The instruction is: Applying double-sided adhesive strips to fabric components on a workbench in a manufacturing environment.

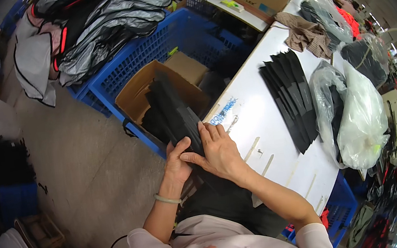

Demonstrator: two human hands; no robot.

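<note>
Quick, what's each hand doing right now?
Left hand: closed, holding a bundle of black strips.
Right hand: closed on the same bundle's right side.

the long fabric strips (pixel 181 119) in the hands (pixel 220 151) are black; ahead, the latticed plastic basket (pixel 145 50) is blue, the cardboard box (pixel 133 90) brown; to their right, the table (pixel 251 101) white, the crumpled cloth (pixel 305 33) brown-checked.

From my remote seat I see a thick bundle of long black strips (pixel 179 116), layered flat, held aslant in both hands (pixel 220 150), its far end over the cardboard box (pixel 137 91).
</note>
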